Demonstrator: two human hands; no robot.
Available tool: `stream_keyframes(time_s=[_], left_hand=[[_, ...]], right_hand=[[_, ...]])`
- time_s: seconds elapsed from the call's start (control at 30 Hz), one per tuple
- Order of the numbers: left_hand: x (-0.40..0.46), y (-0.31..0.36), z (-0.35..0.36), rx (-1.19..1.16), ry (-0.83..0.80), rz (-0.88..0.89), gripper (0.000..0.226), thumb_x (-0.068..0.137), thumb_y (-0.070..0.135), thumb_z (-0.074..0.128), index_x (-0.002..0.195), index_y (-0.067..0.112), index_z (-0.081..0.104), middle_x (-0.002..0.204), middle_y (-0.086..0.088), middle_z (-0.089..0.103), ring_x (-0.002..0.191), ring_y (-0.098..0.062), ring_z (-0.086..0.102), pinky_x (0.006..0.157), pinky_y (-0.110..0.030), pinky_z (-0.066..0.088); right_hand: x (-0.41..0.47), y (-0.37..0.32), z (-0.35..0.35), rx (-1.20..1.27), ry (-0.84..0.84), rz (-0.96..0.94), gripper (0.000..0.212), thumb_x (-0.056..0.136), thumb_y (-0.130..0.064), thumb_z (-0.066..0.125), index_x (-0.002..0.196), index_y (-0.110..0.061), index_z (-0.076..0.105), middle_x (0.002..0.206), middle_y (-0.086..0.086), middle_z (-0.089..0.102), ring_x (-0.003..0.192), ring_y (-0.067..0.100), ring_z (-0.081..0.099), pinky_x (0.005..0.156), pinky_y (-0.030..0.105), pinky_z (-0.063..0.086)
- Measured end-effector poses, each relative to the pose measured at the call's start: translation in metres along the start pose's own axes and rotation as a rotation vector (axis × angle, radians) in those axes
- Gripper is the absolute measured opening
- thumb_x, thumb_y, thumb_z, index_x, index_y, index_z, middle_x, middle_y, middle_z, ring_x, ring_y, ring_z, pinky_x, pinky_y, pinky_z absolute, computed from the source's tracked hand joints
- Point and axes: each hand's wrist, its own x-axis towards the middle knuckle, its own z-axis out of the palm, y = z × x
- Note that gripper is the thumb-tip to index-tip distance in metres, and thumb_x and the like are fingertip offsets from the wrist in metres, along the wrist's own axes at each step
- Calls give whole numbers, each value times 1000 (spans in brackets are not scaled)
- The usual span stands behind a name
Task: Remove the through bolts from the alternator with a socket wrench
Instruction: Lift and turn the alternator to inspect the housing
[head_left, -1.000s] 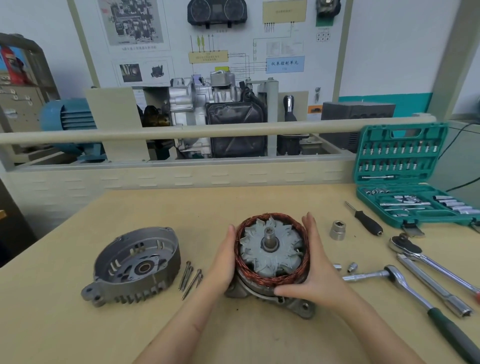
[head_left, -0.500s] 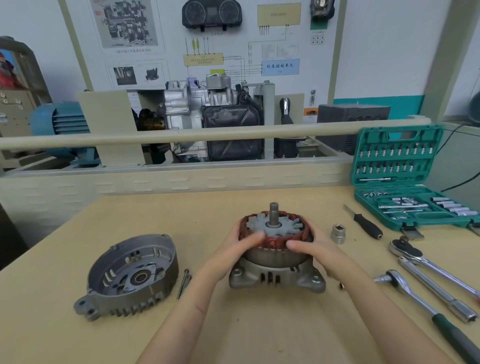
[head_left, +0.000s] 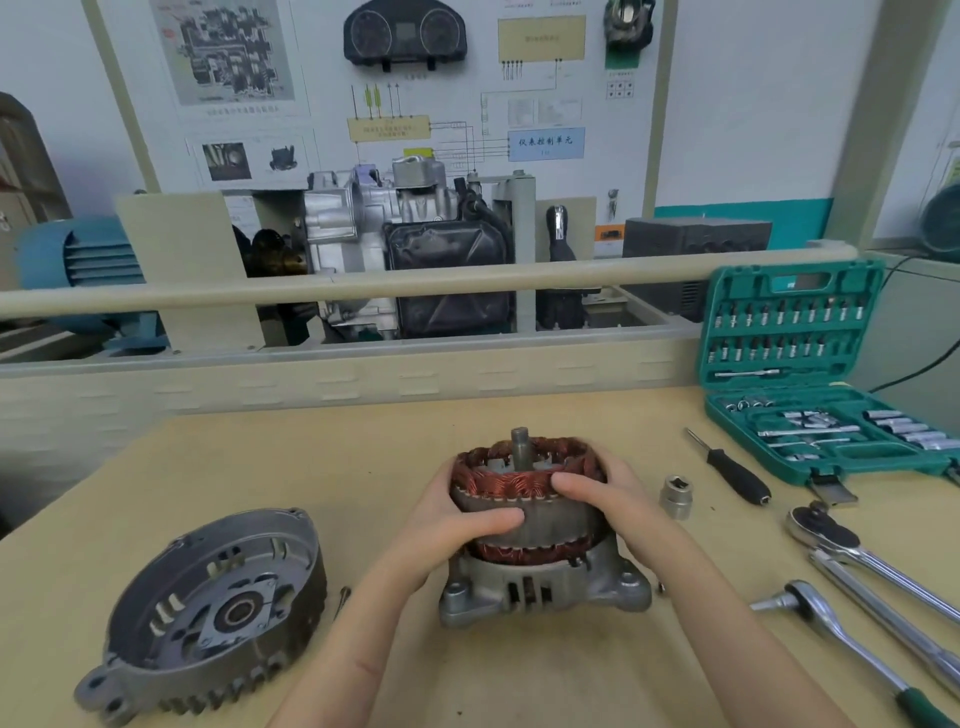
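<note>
Seen from the head camera, a person is gripping the opened alternator (head_left: 540, 551) at the middle of a tan desk (head_left: 363, 467), its rear housing sitting upright on the surface and its shaft pointing up. The left hand (head_left: 457, 525) is curling round the left side of the copper-wound stator (head_left: 524, 483), thumb lying across the steel band. The right hand (head_left: 608, 493) is clasping the opposite side, thumb pressing on the windings. The removed front cover (head_left: 208, 603) is lying open-side up to the left, with the tip of a through bolt (head_left: 343, 597) just showing beside it. A loose socket (head_left: 676, 496) is standing to the right, near a screwdriver (head_left: 732, 470). Ratchet wrenches (head_left: 841, 623) are lying at the right edge, in front of an open green socket case (head_left: 795, 332).
</note>
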Motion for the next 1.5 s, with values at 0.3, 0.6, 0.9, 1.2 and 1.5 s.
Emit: stream_keyframes(time_s=[0.3, 0.6, 0.9, 1.2, 1.5], left_hand=[[-12, 51, -9, 15, 20, 259, 84, 36, 41, 77, 113, 29, 49, 110, 7, 61, 97, -3, 61, 74, -15, 48], [-27, 72, -10, 20, -9, 404, 89, 36, 39, 81, 117, 31, 46, 109, 17, 63, 103, -5, 59, 76, -15, 48], [-34, 102, -14, -152, 114, 314, 66, 68, 52, 60, 123, 18, 44, 93, 6, 63, 112, -19, 54, 71, -17, 48], [-89, 116, -28, -381, 201, 342, 33, 62, 21, 44, 87, 22, 66, 83, -1, 70, 77, -17, 65, 64, -27, 54], [-146, 38, -61, -358, 439, 161, 52, 51, 14, 48, 101, 2, 61, 98, -21, 64, 95, -38, 57, 87, -47, 44]], right_hand=[[-11, -49, 6, -15, -6, -218, 64, 44, -47, 73, 104, -32, 56, 99, -13, 66, 91, 2, 64, 69, 15, 49], [-34, -78, 9, -7, -31, -338, 69, 43, -40, 74, 108, -30, 53, 98, -15, 68, 93, 4, 64, 69, 15, 50], [-59, -109, 24, -93, -2, -489, 68, 45, -41, 75, 109, -33, 51, 102, -18, 65, 96, 3, 63, 72, 14, 49], [-90, -115, 77, -87, 16, -557, 77, 49, -41, 80, 117, -32, 46, 112, -13, 60, 106, 6, 58, 80, 17, 49], [-121, -42, 140, -42, -104, -365, 75, 51, -40, 83, 115, -44, 44, 113, -19, 58, 108, 1, 56, 86, 13, 44]])
